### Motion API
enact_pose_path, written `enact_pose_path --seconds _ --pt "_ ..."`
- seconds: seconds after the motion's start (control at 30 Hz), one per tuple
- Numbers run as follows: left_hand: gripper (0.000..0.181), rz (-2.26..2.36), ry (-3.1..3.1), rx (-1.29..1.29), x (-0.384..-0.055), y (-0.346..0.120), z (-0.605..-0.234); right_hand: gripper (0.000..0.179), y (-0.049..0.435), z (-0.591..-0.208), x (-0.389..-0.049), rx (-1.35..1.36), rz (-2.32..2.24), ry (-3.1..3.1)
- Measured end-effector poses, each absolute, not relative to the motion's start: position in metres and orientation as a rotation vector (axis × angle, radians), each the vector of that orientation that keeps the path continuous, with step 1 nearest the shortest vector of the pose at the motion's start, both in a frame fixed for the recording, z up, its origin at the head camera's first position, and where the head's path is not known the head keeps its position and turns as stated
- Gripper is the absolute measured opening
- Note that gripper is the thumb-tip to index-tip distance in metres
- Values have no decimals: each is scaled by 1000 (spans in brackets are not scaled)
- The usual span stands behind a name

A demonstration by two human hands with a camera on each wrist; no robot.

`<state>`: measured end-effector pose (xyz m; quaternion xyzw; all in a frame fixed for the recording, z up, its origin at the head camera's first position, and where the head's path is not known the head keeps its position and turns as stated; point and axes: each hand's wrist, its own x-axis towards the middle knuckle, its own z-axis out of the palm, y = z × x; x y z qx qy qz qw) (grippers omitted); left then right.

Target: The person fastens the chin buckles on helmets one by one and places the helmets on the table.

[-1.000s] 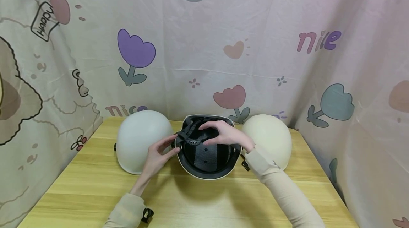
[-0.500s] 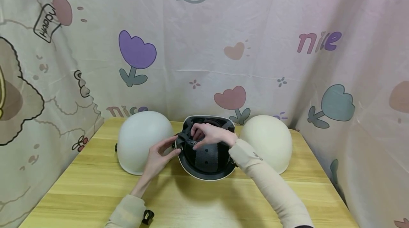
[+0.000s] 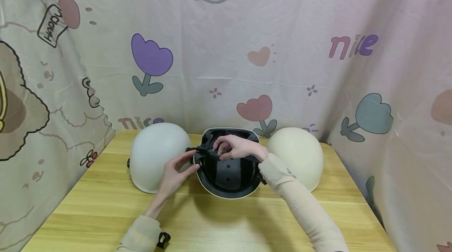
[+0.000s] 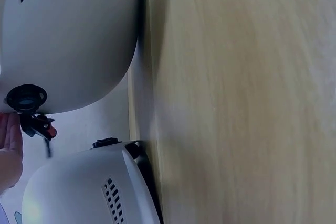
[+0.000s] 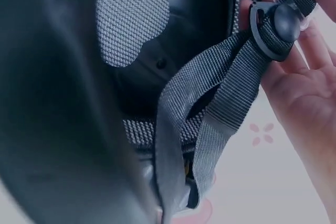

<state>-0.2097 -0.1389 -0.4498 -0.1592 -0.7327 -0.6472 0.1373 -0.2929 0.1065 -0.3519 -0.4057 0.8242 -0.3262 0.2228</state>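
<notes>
Helmet point(image 3: 227, 177), one, pale shell with dark edging, at the centre of the tabletop point(image 3: 219, 228), its hollow side facing the wearer. Interior: black lining point(image 5: 131, 14) with textured mesh pads. Fitted with a black webbing strap point(image 5: 231, 98), looped double; on it, a dark slider with a rounded stud point(image 5: 287, 23); clear, glinting bits next to it, too indistinct to name. Side of shell: round black knob point(image 4: 26, 98), and beside it a black buckle piece point(image 4: 38, 125) with a red part. Hands, two, bare. Left hand point(image 3: 176, 169): thumb and fingers spread apart, tips touching the left edge of the central helmet near the knob. Right hand point(image 3: 240, 148): reaching in over the hollow, thumb and fingers drawn together, pinching the strap by the slider. Sleeves, beige, a pair: the left sleeve point(image 3: 141, 232) with a small black fitting point(image 3: 163, 240) at its cuff; the right sleeve point(image 3: 303, 201) passing in front of the cream helmet. White helmet point(image 3: 159, 157), one, dome outward, standing to the left of the central one. Cream helmet point(image 3: 298, 157), one, dome outward, just beside it on the right. Backdrop cloth point(image 3: 212, 40), pale, printed with tulips, hearts and lettering, hung behind the tabletop.
</notes>
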Motion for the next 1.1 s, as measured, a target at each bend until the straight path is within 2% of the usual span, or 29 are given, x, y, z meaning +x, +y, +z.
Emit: enact_pose_path --seconds 0.27,0.57,0.77,1.1 --pt "47 -1864 -2118 -466 -212 -138 -451 26 131 -347 -290 -1127 -1098 2198" --pt "47 -1867 -2106 -480 -212 -137 -451 12 162 -351 -280 -1159 -1536 1887" --pt "47 -1867 -2113 -475 -212 -137 -450 28 170 -363 -274 -1105 -1630 2088" --pt "46 -1729 -2138 -530 -214 -133 -448 21 174 -391 -274 -1019 -1880 1971"
